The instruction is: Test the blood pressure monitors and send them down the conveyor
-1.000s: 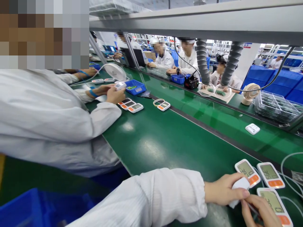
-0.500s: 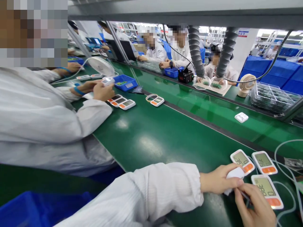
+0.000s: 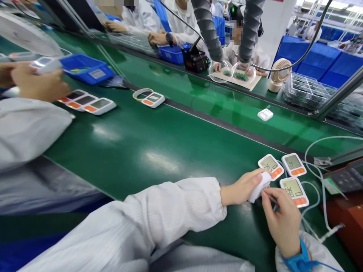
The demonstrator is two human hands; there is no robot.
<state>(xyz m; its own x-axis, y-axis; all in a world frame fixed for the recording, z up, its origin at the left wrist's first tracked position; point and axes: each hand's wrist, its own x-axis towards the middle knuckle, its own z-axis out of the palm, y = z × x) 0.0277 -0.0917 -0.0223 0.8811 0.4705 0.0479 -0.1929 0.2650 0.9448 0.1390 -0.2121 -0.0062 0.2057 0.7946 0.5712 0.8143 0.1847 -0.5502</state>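
Blue wrist strap [image 3: 300,258] has come into view since the earlier frame. Left hand [image 3: 241,187] grips white device [image 3: 260,187]; right hand [image 3: 284,219] pinches at its edge, over the counter [image 3: 127,155], beside orange-buttoned displays [image 3: 294,190].

Pretty bright overall, with white light strips glowing at top right and soft glare patches on the green table [image 3: 119,151]. Faint shadows under the forearms, wide-angle stretch at the edges, and the left side, white fan [image 3: 28,32] included, looks kinda smeary
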